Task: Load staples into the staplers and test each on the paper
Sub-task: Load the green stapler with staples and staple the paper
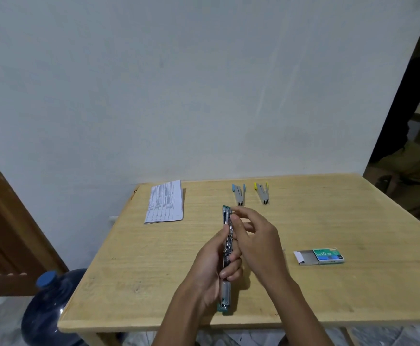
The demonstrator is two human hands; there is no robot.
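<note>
Left hand (211,265) grips the open green stapler (226,290) over the table (154,283); right hand (254,236) pinches staples (229,233) into its channel. Tilted, the strip could jam or spill. Beyond lie box (324,255), paper (165,202), blue stapler (239,194), yellow stapler (262,193).

The left hand (212,263) hides the middle of the opened green stapler (225,292); whether the right hand (255,237) pinches anything cannot be told. Print on the paper (165,202) is too small to read.
</note>
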